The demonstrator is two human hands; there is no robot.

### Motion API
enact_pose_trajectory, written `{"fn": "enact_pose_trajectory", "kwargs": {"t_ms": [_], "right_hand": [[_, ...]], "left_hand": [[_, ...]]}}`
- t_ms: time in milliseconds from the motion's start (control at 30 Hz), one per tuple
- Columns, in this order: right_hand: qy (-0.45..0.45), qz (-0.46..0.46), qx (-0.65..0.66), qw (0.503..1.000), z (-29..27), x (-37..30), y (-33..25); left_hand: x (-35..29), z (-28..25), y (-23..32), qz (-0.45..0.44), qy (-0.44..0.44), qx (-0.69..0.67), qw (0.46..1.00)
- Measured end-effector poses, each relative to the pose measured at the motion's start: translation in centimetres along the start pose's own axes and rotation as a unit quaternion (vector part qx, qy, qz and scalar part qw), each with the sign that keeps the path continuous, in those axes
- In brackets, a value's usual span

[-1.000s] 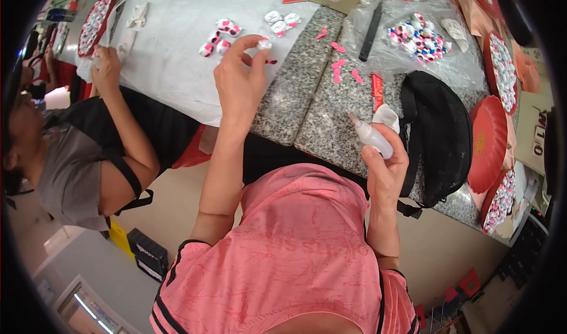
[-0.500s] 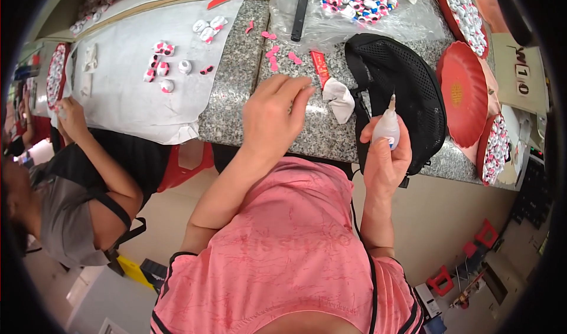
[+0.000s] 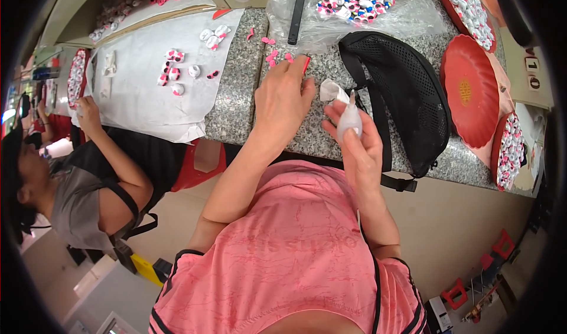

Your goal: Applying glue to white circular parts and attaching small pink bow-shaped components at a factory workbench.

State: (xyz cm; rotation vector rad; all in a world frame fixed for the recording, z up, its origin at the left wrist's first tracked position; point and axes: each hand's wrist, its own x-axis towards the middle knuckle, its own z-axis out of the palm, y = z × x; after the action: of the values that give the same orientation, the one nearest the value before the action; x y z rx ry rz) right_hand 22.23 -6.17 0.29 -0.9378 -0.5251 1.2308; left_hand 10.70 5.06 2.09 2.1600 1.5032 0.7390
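My right hand (image 3: pixel 365 154) is wrapped round a small translucent squeeze bottle (image 3: pixel 349 121), its thin nozzle pointing up and away from me. My left hand (image 3: pixel 280 104) reaches over the granite counter (image 3: pixel 233 107), back upward. Its fingers are stretched forward with the thumb apart, their tips close to small pink bow-shaped pieces (image 3: pixel 271 57). A red packet (image 3: pixel 306 64) shows only as an edge beside those fingers. Between my hands lies a crumpled white tissue (image 3: pixel 332 90), partly behind the bottle. To the right of the bottle rests a black mesh bag (image 3: pixel 407 98).
A clear plastic sheet (image 3: pixel 413 22) with small white-and-pink pieces (image 3: pixel 354 2) and a black bar-shaped tool (image 3: pixel 297 12) lies at the back. Red scalloped trays (image 3: pixel 471 113) stand at right. A co-worker (image 3: pixel 88 201) sits at left beside white paper (image 3: pixel 139 107) with round pieces.
My left hand has moved forward to the pink pieces and covers most of the red packet. My right hand has brought the bottle leftward, from over the black bag to beside the tissue.
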Motion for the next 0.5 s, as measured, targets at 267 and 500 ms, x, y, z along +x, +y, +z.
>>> {"fn": "enact_pose_trajectory", "kwargs": {"t_ms": [267,500], "right_hand": [[-0.013,0.001,-0.02,1.0,0.5,0.7,-0.3],[-0.02,0.019,-0.072,0.997,-0.2,-0.8,-0.7]], "left_hand": [[-0.7,0.5,-0.3,0.001,0.014,0.057,0.998],[-2.7,-1.3,-1.9,-0.039,-0.004,-0.226,0.973]]}}
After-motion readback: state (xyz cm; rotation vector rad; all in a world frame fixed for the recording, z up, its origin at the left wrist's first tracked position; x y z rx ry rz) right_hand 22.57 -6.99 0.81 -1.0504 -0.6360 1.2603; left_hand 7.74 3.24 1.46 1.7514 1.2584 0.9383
